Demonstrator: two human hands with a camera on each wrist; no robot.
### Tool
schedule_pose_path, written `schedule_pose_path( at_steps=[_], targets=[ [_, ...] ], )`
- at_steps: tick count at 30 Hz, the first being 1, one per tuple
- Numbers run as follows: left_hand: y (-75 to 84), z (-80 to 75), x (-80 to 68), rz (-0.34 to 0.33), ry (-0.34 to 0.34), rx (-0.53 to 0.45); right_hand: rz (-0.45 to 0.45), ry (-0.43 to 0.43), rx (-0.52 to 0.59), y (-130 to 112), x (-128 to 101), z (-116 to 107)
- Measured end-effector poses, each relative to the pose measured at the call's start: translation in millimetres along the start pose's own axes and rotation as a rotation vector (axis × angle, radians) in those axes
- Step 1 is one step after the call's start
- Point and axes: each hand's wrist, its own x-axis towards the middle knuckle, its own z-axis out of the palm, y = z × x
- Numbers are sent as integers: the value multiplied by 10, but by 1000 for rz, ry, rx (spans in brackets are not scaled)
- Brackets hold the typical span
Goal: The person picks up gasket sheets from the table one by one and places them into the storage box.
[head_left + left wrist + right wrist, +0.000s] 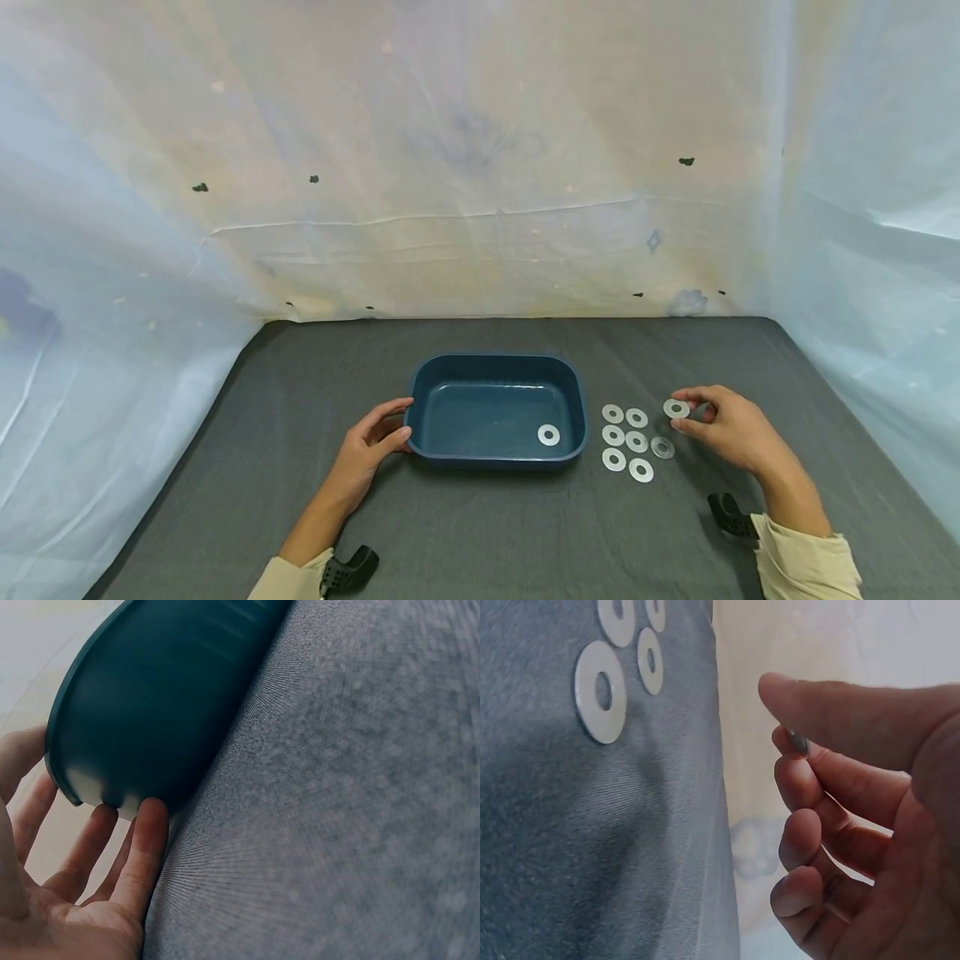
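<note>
Tray (480,421) gripped by left hand (369,442), washer (667,408) pinched by right hand (738,427), second washer (541,435) inside, head view only.

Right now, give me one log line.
left hand: touching tray; right hand: pinching washer; in tray: one washer; on cloth: seven washers

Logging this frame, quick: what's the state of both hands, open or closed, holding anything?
Left hand: open, fingers touching the blue tray.
Right hand: closed, pinching a washer.
</note>
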Motion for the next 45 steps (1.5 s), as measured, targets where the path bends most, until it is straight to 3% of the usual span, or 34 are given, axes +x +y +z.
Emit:
schedule_pose_path(
  at_steps=[17,45],
  targets=[
    [2,17,6,-36,25,-2,-3,31,8,-124,-46,-56],
    [8,1,-5,-8,1,-6,-60,78,20,-287,-42,-17]
  ],
)
